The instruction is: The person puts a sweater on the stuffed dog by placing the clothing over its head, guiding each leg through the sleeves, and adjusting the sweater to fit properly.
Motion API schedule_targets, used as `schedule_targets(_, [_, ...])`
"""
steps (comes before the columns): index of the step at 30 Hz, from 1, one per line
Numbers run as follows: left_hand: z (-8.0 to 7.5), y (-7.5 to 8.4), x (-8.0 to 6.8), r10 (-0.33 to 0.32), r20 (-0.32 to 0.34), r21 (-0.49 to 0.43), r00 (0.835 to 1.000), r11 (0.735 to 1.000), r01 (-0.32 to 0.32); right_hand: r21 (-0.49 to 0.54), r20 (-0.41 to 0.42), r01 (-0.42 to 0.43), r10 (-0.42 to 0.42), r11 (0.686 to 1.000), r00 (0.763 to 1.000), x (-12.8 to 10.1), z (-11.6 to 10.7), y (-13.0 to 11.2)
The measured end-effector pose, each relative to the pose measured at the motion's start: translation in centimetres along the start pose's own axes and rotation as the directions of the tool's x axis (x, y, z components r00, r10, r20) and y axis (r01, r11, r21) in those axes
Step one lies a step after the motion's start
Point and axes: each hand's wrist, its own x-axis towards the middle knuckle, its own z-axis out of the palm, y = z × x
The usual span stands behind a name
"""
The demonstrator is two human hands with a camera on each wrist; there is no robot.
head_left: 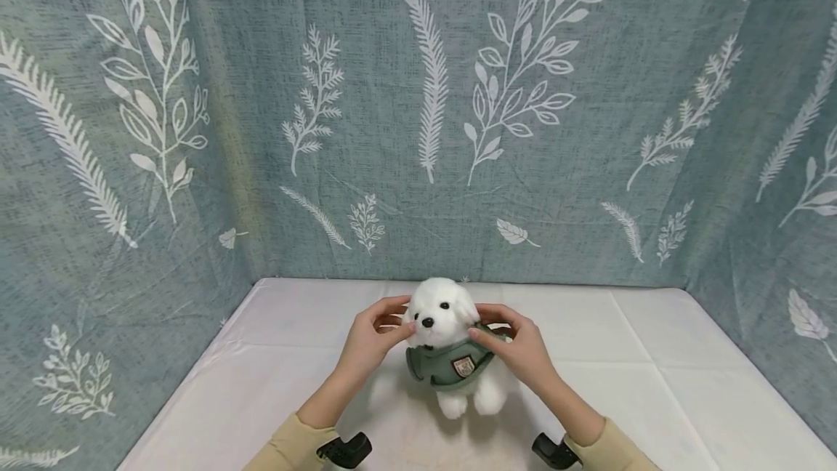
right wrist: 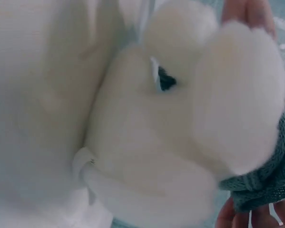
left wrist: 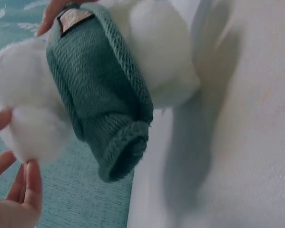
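A white plush dog (head_left: 438, 311) stands upright on the white-covered table, facing the front. It wears a green knitted sweater (head_left: 451, 363) with a badge (head_left: 463, 366) on the chest. My left hand (head_left: 374, 333) holds the side of the dog's head; in the left wrist view its thumb and fingertips are at the fluffy ear (left wrist: 35, 135). One sleeve (left wrist: 125, 152) of the sweater hangs with its opening showing. On the other side, my right hand (head_left: 516, 344) grips the sweater near the neck, thumb in front. The right wrist view shows its fingers (right wrist: 261, 216) by the knit edge.
Under the dog is a white cloth (head_left: 294, 355) with fold lines. Blue-green curtains (head_left: 392, 129) with white leaf prints stand behind and at both sides. Black wrist-worn devices (head_left: 346, 449) show at both sleeve cuffs.
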Motion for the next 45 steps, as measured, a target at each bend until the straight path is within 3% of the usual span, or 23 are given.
schedule_targets(4, [0.1, 0.7, -0.2, 0.070, -0.080, 0.051, 0.994, 0.997, -0.066, -0.031, 0.003, -0.003, 0.003, 1.000, 1.000, -0.1, 0.4, 0.5])
schedule_targets(8, [0.1, 1.1, -0.2, 0.094, -0.111, 0.106, 0.989, 0.991, -0.082, -0.022, 0.049, -0.008, 0.009, 1.000, 0.999, -0.3, 0.9, 0.9])
schedule_targets(13, [0.1, 1.0, 0.0, 0.073, -0.097, 0.150, 0.993, 0.987, -0.058, -0.010, 0.062, -0.009, 0.010, 1.000, 0.998, -0.4, 1.6, 1.3])
schedule_targets(19, [-0.1, 0.6, 0.2, 0.061, -0.128, 0.153, 0.990, 0.987, -0.041, 0.003, 0.035, -0.047, 0.047, 0.999, 0.998, -0.5, 2.4, 1.4])
schedule_targets(25, [-0.5, 0.0, 0.8, 0.020, -0.115, 0.164, 0.993, 0.987, -0.001, -0.041, -0.014, -0.115, 0.115, 0.993, 0.993, -0.8, 3.1, 1.1])
schedule_targets(33, [-0.6, -1.0, 1.6, -0.026, -0.101, 0.136, 0.995, 0.990, 0.040, -0.183, -0.084, -0.131, 0.117, 0.974, 0.990, -1.1, 4.0, 0.9])
schedule_targets(41, [-0.3, -2.1, 2.1, -0.123, -0.078, 0.048, 0.989, 0.991, 0.127, -0.262, -0.104, -0.108, 0.083, 0.959, 0.991, -1.2, 4.1, 0.6])
schedule_targets(45, [0.1, -1.1, 1.3, -0.161, -0.037, 0.018, 0.986, 0.987, 0.162, -0.301, -0.102, -0.119, 0.093, 0.946, 0.990, -1.3, 3.9, 0.7])
